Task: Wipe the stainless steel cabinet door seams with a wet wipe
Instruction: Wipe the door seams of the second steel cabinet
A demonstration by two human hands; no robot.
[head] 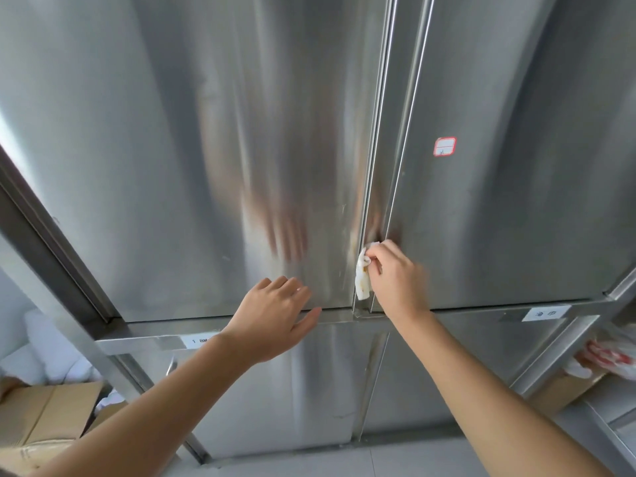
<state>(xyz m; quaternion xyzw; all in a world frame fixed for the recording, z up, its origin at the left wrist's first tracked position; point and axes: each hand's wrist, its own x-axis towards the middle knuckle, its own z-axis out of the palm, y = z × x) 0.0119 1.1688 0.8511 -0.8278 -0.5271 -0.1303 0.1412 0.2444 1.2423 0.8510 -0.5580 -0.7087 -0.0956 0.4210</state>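
the steel cabinet's left door [172, 166] and right door [516, 201] meet at a vertical seam [378, 149]. the left hand [275, 318] lies flat, fingers spread, on the left door's bottom edge. the right hand [395, 277] pinches a stained wet wipe [363, 278] against the seam's lower end.

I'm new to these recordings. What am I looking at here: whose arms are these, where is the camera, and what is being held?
There is no machine: a person wears one camera on the head, looking down their own bare arms. In front stand stainless steel cabinet doors. The right hand pinches a stained white wet wipe against the vertical seam between the two upper doors. The left hand is open and holds nothing, resting at the left door's bottom edge. Cardboard boxes sit at lower left.
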